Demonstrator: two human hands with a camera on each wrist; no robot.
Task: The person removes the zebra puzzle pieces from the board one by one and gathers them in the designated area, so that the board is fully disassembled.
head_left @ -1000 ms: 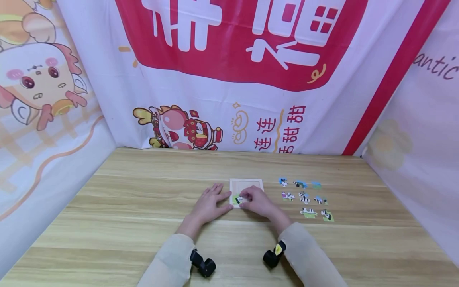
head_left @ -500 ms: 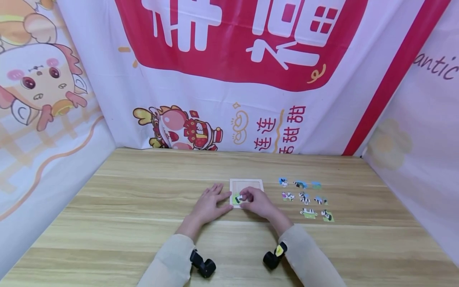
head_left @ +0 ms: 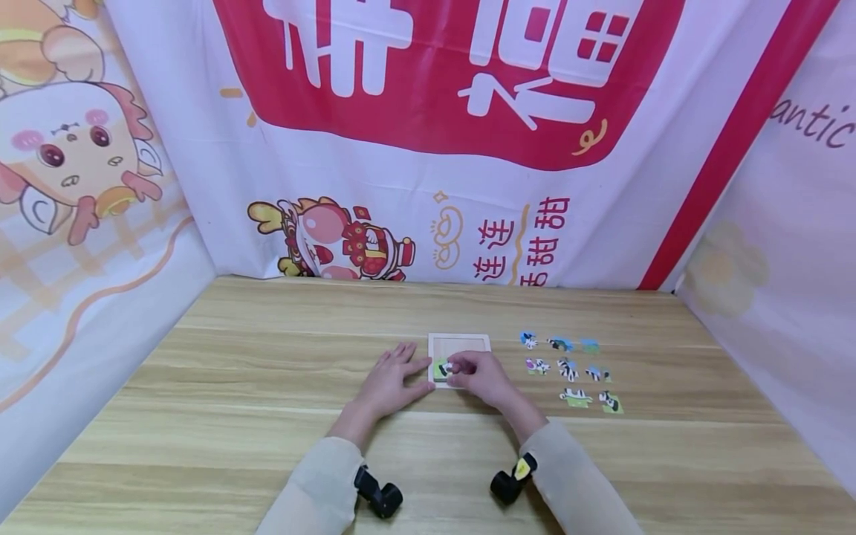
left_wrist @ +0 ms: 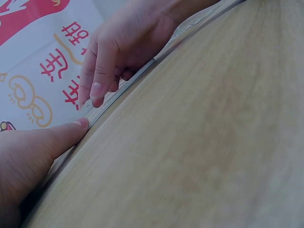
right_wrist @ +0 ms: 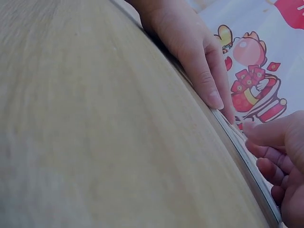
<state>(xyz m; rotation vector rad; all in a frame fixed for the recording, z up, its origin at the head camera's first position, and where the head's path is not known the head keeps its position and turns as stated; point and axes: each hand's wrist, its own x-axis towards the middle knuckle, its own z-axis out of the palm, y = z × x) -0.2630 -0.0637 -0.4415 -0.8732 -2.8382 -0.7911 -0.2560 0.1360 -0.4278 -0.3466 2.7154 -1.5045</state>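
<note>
A shallow, light-rimmed puzzle tray (head_left: 461, 336) lies on the wooden table in the head view. My right hand (head_left: 486, 377) reaches over it from the right and pinches a green puzzle piece (head_left: 441, 370) with black-and-white printing at the tray's near left corner. The fingertips cover the piece's right side. Flat on the table to the left, my left hand (head_left: 390, 381) has its fingers spread, with thumb and index finger at the tray's left edge. In the left wrist view, the left thumb (left_wrist: 69, 135) touches the tray's edge; the piece cannot be made out there.
To the right of the tray, several loose puzzle pieces (head_left: 567, 368) lie in rows, printed with animals in black, white, blue and green. A printed cloth (head_left: 428, 223) hangs behind the table, with more cloth at both sides.
The right hand has shifted slightly at the tray's near left corner, and a dark edge now shows along the near side of the piece it holds. The left hand stays still.
</note>
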